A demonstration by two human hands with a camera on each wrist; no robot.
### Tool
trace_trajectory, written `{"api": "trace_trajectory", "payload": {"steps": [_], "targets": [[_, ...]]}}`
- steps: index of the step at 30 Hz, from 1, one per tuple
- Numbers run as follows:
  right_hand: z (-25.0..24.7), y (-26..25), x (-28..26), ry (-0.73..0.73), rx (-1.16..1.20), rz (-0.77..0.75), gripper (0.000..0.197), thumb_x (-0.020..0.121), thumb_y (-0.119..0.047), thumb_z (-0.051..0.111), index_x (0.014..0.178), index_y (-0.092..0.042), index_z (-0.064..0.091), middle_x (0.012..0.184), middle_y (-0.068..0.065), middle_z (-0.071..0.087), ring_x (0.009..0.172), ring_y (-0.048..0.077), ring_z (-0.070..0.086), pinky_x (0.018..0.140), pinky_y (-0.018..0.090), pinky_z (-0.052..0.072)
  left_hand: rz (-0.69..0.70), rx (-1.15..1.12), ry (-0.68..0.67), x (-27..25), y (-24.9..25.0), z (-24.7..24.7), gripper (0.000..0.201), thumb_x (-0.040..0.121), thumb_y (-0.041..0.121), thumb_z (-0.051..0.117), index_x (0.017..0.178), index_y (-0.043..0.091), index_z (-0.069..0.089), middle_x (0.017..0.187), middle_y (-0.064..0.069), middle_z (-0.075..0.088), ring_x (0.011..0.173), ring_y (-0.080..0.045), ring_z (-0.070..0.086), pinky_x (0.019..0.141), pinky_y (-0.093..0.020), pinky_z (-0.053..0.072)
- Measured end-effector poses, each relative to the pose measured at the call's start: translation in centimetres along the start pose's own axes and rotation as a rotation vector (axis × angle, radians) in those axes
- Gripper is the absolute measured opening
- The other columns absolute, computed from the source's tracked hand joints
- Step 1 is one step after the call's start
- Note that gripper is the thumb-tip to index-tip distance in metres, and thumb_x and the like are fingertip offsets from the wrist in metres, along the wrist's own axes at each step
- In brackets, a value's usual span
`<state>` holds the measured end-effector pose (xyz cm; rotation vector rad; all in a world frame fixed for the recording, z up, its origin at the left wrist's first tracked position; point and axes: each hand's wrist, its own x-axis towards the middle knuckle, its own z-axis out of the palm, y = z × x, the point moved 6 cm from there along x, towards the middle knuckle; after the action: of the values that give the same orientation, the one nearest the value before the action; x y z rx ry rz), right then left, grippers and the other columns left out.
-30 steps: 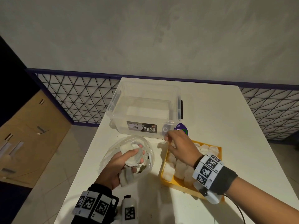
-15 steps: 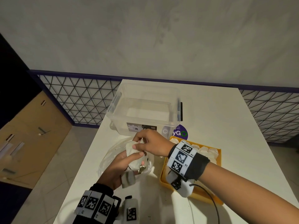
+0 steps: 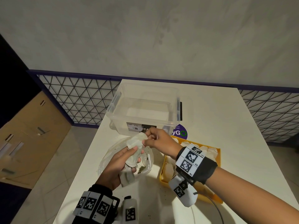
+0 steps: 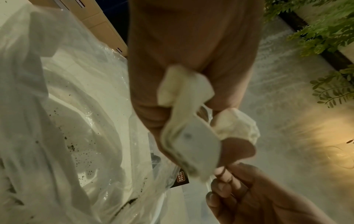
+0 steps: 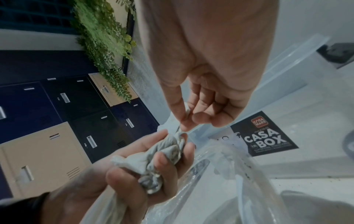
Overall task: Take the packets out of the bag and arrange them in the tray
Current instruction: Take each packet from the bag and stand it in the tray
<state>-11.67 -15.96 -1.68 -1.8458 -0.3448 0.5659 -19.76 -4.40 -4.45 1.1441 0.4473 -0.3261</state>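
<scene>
Bag left, tray right, box behind, all on the tabletop (image 3: pixel 218 126).

The box (image 3: pixel 145 109) stands at the far middle of the tabletop, with a round sticker (image 3: pixel 180 133) on the surface just beside its near right corner. The tray (image 3: pixel 217 160) lies in front of that sticker, on the right, with packets (image 3: pixel 208 150) inside it. The bag (image 3: pixel 110 159) lies left of the tray and in front of the box. Above the bag, the left hand (image 3: pixel 118 165) holds a bunch of packets (image 3: pixel 135 147), and the right hand (image 3: pixel 159 142) meets their far end, reaching across from over the tray. Behind the tabletop runs a mesh railing (image 3: pixel 77 101), with a wall behind it and cabinets (image 3: pixel 24 139) on the floor to the left.
</scene>
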Motion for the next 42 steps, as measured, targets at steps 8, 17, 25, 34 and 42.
{"api": "trace_trajectory", "payload": {"steps": [8, 17, 25, 34, 42], "targets": [[0.4, -2.2, -0.5, -0.049, -0.264, -0.254, 0.046, 0.087, -0.013, 0.06, 0.131, -0.018, 0.047, 0.113, -0.002, 0.054, 0.095, -0.002, 0.047, 0.089, 0.016, 0.035, -0.005, 0.08, 0.015, 0.0, -0.2, -0.1, 0.021, 0.091, 0.018, 0.058, 0.109, 0.01, 0.067, 0.09, -0.007, 0.071, 0.062, -0.013, 0.056, 0.045, -0.021, 0.041], [1.5, -3.2, 0.9, -0.109, -0.483, -0.283, 0.016, 0.084, -0.022, 0.065, 0.098, -0.017, 0.069, 0.094, 0.0, 0.057, 0.092, 0.014, 0.043, 0.081, 0.026, 0.035, -0.059, 0.12, 0.04, 0.3, -0.6, -0.7, 0.019, 0.092, 0.02, 0.058, 0.1, 0.006, 0.067, 0.081, -0.014, 0.061, 0.054, -0.018, 0.049, 0.039, -0.016, 0.035], [-1.2, -2.6, 1.1, 0.044, -0.156, -0.106, 0.01, 0.081, -0.004, 0.067, 0.09, -0.006, 0.066, 0.071, -0.008, 0.056, 0.066, 0.002, 0.05, 0.066, 0.01, 0.042, -0.024, 0.134, 0.085, 0.3, -0.2, -2.1, 0.025, 0.094, 0.019, 0.055, 0.1, -0.003, 0.067, 0.073, -0.017, 0.055, 0.053, -0.018, 0.048, 0.037, -0.022, 0.04], [-5.9, 0.2, -2.9, 0.087, -0.356, -0.012, 0.017, 0.08, -0.003, 0.067, 0.079, -0.02, 0.062, 0.072, -0.015, 0.054, 0.064, -0.003, 0.046, 0.062, 0.008, 0.037, -0.044, 0.131, 0.069, 0.3, -0.3, -1.8, 0.032, 0.095, 0.019, 0.053, 0.106, -0.009, 0.063, 0.066, -0.012, 0.054, 0.043, -0.013, 0.043, 0.038, -0.019, 0.038], [-6.7, 5.8, -7.2, -0.013, -0.567, 0.185, 0.017, 0.085, -0.006, 0.06, 0.099, -0.012, 0.068, 0.083, -0.007, 0.058, 0.071, -0.001, 0.049, 0.062, 0.007, 0.036, -0.075, 0.125, -0.02, 0.4, -0.7, -0.5, 0.033, 0.097, 0.019, 0.048, 0.108, -0.005, 0.066, 0.068, -0.009, 0.055, 0.045, -0.014, 0.043, 0.042, -0.019, 0.041]]}}
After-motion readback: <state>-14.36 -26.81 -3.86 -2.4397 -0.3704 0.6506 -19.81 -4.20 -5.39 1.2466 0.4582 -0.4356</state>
